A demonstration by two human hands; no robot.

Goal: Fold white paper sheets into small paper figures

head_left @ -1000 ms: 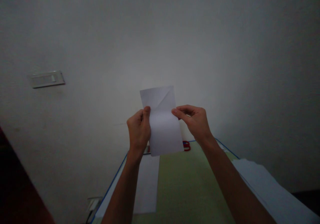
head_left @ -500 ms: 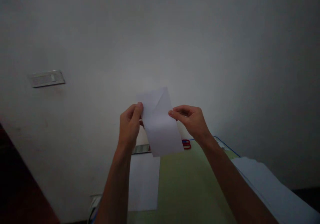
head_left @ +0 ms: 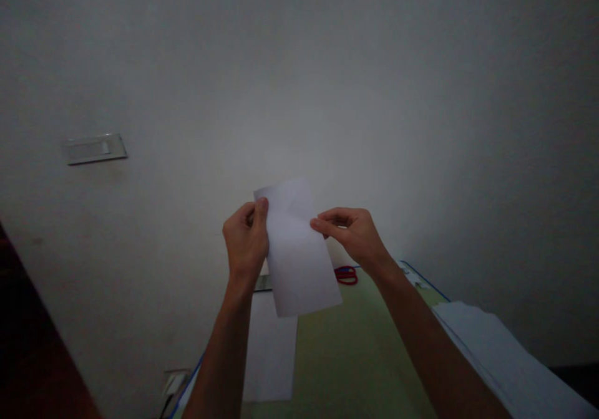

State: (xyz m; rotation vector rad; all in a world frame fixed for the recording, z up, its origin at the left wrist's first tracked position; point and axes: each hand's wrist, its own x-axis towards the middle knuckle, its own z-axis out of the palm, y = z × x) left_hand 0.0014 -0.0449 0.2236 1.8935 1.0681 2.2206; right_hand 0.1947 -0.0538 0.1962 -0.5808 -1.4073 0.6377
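I hold a folded white sheet of paper (head_left: 299, 263) up in the air in front of a pale wall. My left hand (head_left: 246, 244) pinches its left edge, thumb on the near face. My right hand (head_left: 353, 235) pinches the right edge between thumb and forefinger. The sheet hangs slightly tilted, its lower edge above the table. A crease runs across its upper part.
Below lies a green mat (head_left: 355, 356) with a blue border. Another white sheet (head_left: 271, 350) rests on its left side, a stack of white paper (head_left: 496, 356) at the right. Red-handled scissors (head_left: 346, 275) lie at the far edge. A switch plate (head_left: 93, 149) is on the wall.
Both hands and the paper have dropped a little lower. The top flap, standing up a second ago, now shows shorter and more folded toward the sheet.
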